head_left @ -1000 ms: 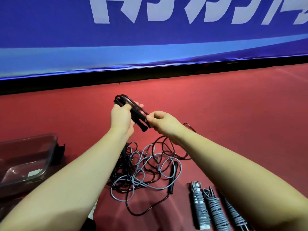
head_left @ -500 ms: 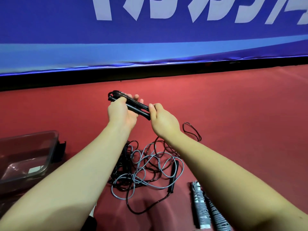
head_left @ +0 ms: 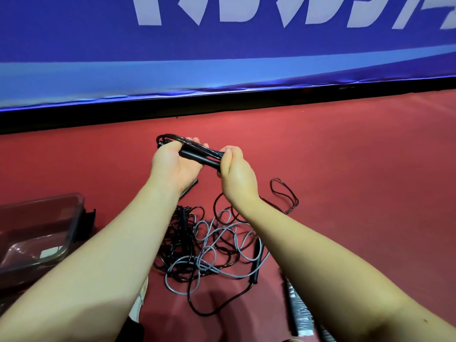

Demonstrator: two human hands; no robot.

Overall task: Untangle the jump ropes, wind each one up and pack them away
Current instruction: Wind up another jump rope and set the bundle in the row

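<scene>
Entry, black handles (head_left: 197, 155): the steep tilt of a second ago has eased, and they now lie nearer level. Your right hand (head_left: 234, 174): rolled over their near end. Black cord loop (head_left: 283, 196): newly uncovered on the floor (head_left: 345, 156) beside your right wrist.

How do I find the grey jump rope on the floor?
Look at the red floor below the big blue banner. A tangled pile of ropes lies there, right of the clear plastic box. The grey rope loops through it, the only pale one among shiny black ropes.
</scene>
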